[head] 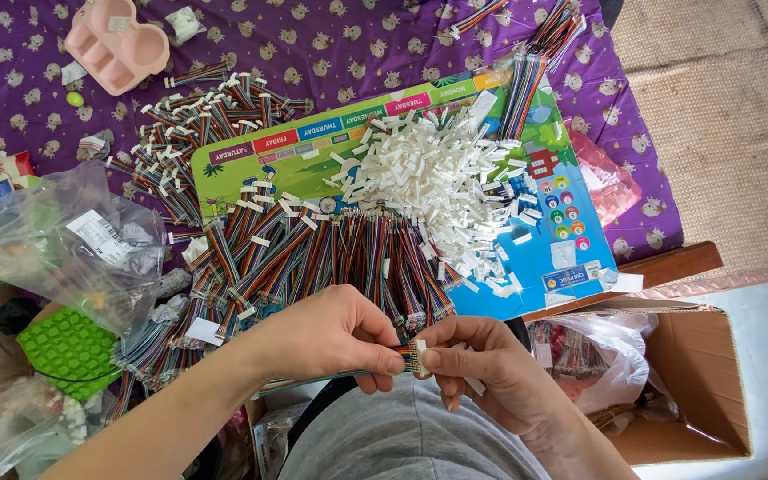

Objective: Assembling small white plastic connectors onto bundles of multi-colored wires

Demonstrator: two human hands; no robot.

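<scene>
At six o'clock, low in the view, the left hand [331, 338] and the right hand [482, 364] meet over the person's lap. Between them sits a short rainbow ribbon cable [406, 356] with a small white connector [419, 357] at its end. The left grip is pressed together, thumb and forefinger pinching the cable just beside the connector; the right grip is likewise closed, pinching the connector from the three o'clock side, so the fingertips of both hands nearly touch.

Just above the hands, toward twelve o'clock, a dense row of multicoloured cables [331, 253] lies across a green and blue printed board [562, 222]. A heap of white connector housings [428, 178] rests on that board. At ten o'clock more loose cables [197, 124] spread over a purple patterned cloth [331, 44], with a pink moulded tray [116, 43] beyond. Clear plastic bags [73, 240] sit at nine o'clock above a green studded mat [68, 347]. An open cardboard box [695, 382] stands at four o'clock.
</scene>
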